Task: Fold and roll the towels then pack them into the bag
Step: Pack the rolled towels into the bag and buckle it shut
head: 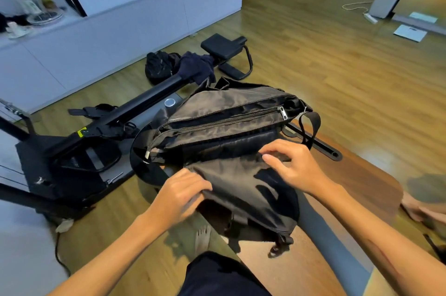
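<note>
A black bag [231,126] lay across the far left corner of the wooden table [362,189], its upper part overhanging the far edge, with one zipper pull [281,112] at the right end of its upper seam. The left hand [179,195] pinched a fold of the bag's near flap at the table's left edge, fingers curled around the fabric, while the right hand [293,165] rested on the flap's upper edge with fingers bent; whether it gripped the cloth could not be told. A dark blue cloth [196,67] hung over a black rowing machine [115,114] on the floor beyond the table.
</note>
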